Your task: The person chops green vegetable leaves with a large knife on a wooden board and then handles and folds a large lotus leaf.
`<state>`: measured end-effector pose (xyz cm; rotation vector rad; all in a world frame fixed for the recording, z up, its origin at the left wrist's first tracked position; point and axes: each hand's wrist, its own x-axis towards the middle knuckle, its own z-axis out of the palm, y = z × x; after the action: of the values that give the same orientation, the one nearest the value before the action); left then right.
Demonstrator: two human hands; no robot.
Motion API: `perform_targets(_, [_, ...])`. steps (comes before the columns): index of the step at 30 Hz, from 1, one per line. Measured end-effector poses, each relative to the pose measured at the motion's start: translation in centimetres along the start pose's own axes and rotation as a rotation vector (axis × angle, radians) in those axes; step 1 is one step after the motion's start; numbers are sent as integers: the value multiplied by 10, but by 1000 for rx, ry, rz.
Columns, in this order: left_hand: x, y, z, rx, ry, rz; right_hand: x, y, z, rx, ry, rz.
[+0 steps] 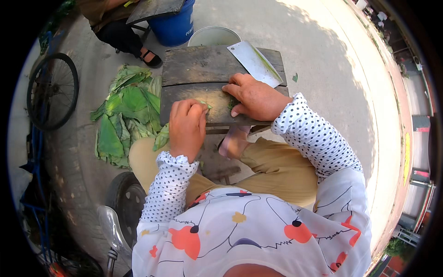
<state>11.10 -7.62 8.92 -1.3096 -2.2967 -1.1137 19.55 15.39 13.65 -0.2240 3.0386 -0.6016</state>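
My left hand (186,129) is closed at the near left edge of a worn wooden board (194,62). A small scrap of green leaf (208,105) pokes out by its fingertips. My right hand (256,98) rests on the board's right half, fingers curved and thumb apart from them. A little dark green leaf bit (232,102) lies in the gap between its thumb and fingers, partly hidden by the hand. Just beyond that hand, a cleaver (254,62) with a broad pale blade lies flat and slanted, a green streak along its blade.
Large green leaves (123,111) are heaped on the ground left of the board. Behind it stand a pale bucket (214,34) and a blue bucket (173,25). Another person's foot (148,57) is at the upper left. A bicycle wheel (74,92) and a black tyre (124,196) stand at left.
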Motion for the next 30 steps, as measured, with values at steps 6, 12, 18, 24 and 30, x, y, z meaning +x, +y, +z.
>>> perform_targets(6, [-3,-3,-1,1,12,-1,3,-4,8,99,-43,13])
perform_targets(12, [-3,-2,2,6,5,-9,68,42,-65,48,418,182])
perform_targets(18, [-2,0,0,8,8,-7,28,41,-77,-6,371,190])
perform_targets(24, [-5,-2,0,44,1,21,-63,13,-25,-204,33,266])
perform_targets(30, [2,8,12,66,7,40,-83,26,-3,-100,141,338])
